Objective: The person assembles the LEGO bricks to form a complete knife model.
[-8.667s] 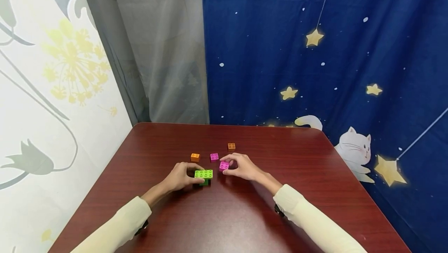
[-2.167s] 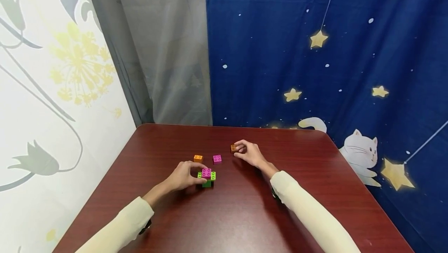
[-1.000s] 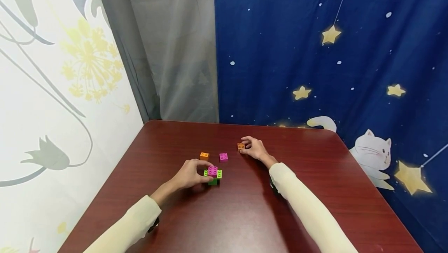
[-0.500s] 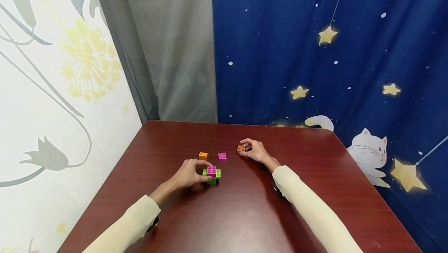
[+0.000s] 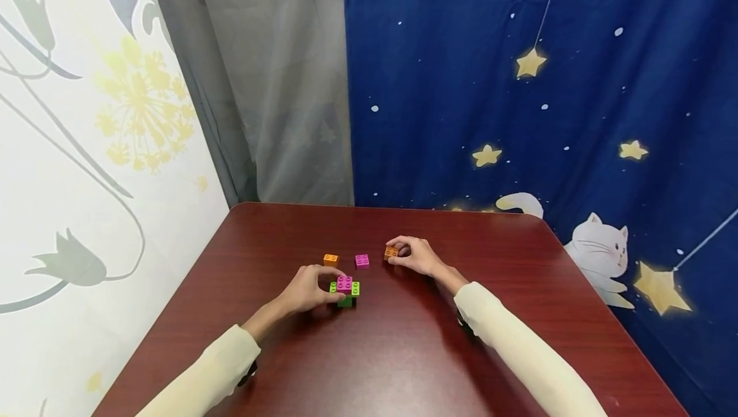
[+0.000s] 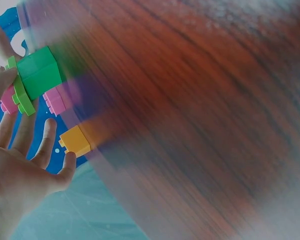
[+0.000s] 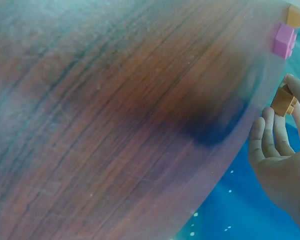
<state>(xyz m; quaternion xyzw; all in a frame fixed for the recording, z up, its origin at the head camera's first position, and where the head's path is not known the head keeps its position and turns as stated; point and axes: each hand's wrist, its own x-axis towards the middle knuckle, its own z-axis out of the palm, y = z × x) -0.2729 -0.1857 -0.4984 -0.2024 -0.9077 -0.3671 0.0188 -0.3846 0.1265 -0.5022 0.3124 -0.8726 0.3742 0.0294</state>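
From my post, I see the left hand (image 5: 310,289) pinching a studded plastic stack (image 5: 344,286), magenta over lime over green, upright on the red-brown wood-grain table (image 5: 375,356), seemingly for steadiness. The right hand (image 5: 419,257) grips an orange square plastic brick (image 5: 391,253), leaving its studs visible.

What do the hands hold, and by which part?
The left hand holds the brick stack by its near and far sides; the right hand pinches an orange brick by opposite sides.

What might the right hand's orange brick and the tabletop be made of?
The held orange brick looks like plastic: even colour, smooth faces, round studs. The tabletop is glossy reddish-brown with dark grain streaks: varnished wood or laminate, I can't tell which.
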